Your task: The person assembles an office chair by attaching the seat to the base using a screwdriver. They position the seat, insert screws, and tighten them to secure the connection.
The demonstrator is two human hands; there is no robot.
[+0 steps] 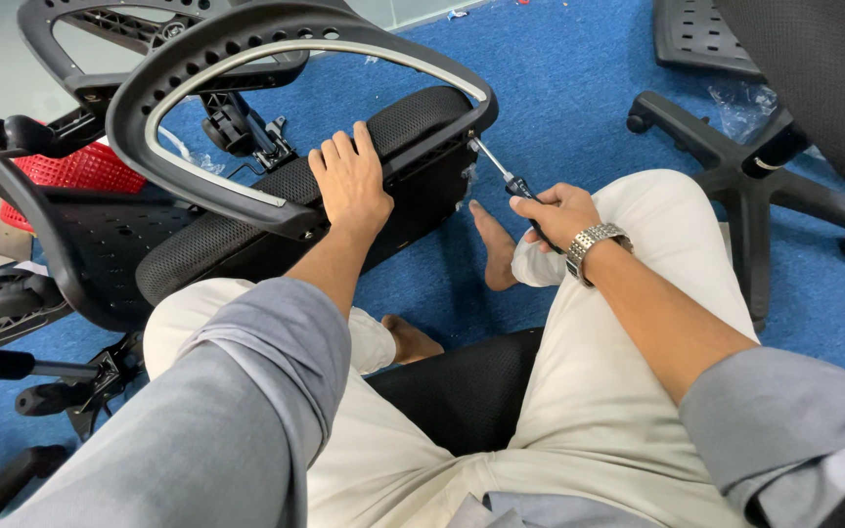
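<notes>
My left hand (349, 181) lies flat, palm down, on the black mesh chair seat (246, 220) that rests tipped on its side on the blue carpet. A curved black backrest frame (246, 59) with a grey inner band arches over the seat. My right hand (559, 213), with a metal wristwatch, grips the dark handle of a screwdriver (506, 178). Its metal shaft points up-left to the seat's right end under the frame. I sit on a black seat with my bare feet on the carpet near the chair part.
A black five-star chair base with castors (735, 171) stands at the right, under another black chair. A red basket (75, 168) sits at the left behind more black chair parts (12, 293). Clear plastic wrap (745, 103) lies on the carpet.
</notes>
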